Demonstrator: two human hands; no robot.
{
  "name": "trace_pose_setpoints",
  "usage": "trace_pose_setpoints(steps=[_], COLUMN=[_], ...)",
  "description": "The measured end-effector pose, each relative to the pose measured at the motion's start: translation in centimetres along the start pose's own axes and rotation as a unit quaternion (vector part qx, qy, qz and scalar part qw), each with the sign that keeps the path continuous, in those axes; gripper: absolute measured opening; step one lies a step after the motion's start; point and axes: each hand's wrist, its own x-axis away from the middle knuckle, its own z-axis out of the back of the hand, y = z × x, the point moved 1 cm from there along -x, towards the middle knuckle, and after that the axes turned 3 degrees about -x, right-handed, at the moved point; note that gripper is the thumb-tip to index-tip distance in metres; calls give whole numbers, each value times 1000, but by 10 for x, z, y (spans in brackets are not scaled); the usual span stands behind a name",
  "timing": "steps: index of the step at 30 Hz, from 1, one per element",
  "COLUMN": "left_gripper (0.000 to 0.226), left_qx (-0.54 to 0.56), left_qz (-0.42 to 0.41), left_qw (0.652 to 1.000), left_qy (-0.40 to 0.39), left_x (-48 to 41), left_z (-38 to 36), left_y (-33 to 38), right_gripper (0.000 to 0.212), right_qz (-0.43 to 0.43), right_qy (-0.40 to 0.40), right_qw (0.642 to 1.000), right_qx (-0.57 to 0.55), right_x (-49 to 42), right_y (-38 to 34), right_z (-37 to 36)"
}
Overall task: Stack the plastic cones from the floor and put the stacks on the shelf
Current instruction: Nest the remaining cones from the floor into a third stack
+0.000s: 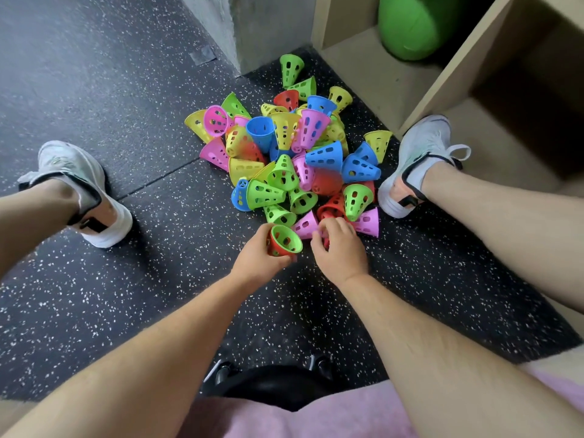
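**A:** How far along is the job looking?

**B:** It is only just beginning, I'd judge. Nearly all the cones [294, 153] are lying loose in one jumbled heap on the floor [126, 90], tipped every way: green, pink, blue, yellow and red. Only one small stack [284, 241] is showing, a green cone [286, 237] sitting inside a red cone [275, 248], wide mouth facing up.

**A:** What are the cones themselves looking like?

**B:** They are looking light and thin-walled, each one pierced with rows of oval holes, so they should be nesting easily.

**A:** Where is that stack sitting?

**B:** It is being held at six o'clock of the heap, just off its near edge. The left hand [259, 257] is gripping it, its fingers [279, 262] curling around the lower side.

**A:** And the other hand?

**B:** The right hand [339, 248] is hovering beside the stack, at its three o'clock, fingers bent down over a pink cone [306, 225] at the heap's near edge. I cannot tell whether it is gripping anything yet.

**A:** Is anything sitting on the shelf [373, 74]?

**B:** No stacks are showing there. The shelf is standing at two o'clock of the heap, holding a green ball [414, 23]. The left shoe [79, 191] is resting at nine o'clock, well apart from the heap, and the right shoe [417, 159] at three o'clock, just beside it. So almost all the stacking and all the shelving are waiting.
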Motion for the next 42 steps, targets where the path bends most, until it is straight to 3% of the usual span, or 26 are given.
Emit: trace_pose_setpoints(steps=[3, 5, 7, 9, 13, 17, 20, 24, 31, 33, 36, 38, 42], left_gripper=[66, 65, 67, 67, 66, 67, 65, 65, 68, 62, 61, 61, 81], left_qx=[-6, -9, -14, -22, -23, -24, -19, -13, 24, 33, 26, 23, 17], left_qz=[-5, -8, -10, -9, 0, 7, 6, -5, -25, -24, -12, 1, 10], left_qw=[1000, 1000, 999, 999, 1000, 1000, 1000, 1000, 999, 998, 999, 999, 999], left_qy=[-20, -27, -28, -28, -17, -4, 6, 22, 39, 40, 45, 42, 39], left_x=[1, 2, 3, 3, 4, 4, 3, 3, 4, 5, 7, 9, 11], left_z=[-11, -15, -16, -16, -12, -6, -5, -6, 1, 4, 9, 13, 19], left_y=[7, 10, 11, 10, 6, 7, 10, 14, 21, 20, 12, 9, 4], right_gripper=[35, 46, 48, 45, 25, 29, 28, 29, 26, 25, 22, 19, 17], right_qz=[-221, -375, -452, -436, -345, -125, -3, 84, 194, 181, 57, -32, -77], right_qy=[4, -16, -23, -18, 4, 32, 79, 112, -16, -55, -15, -4, -83], right_qw=[975, 924, 879, 884, 936, 990, 995, 990, 981, 980, 992, 996, 993], right_qx=[-10, -72, -152, -167, -77, 62, 53, -8, -16, -60, -109, -87, -28], right_x=[-1, -6, -11, -17, -14, -4, -3, -6, -12, -10, -15, -23, -25], right_y=[15, 18, 16, 17, 13, 12, 12, 0, -15, -16, -11, -1, 10], right_z=[3, 3, 6, 4, -1, 8, 14, 11, 7, 6, 11, 15, 9])
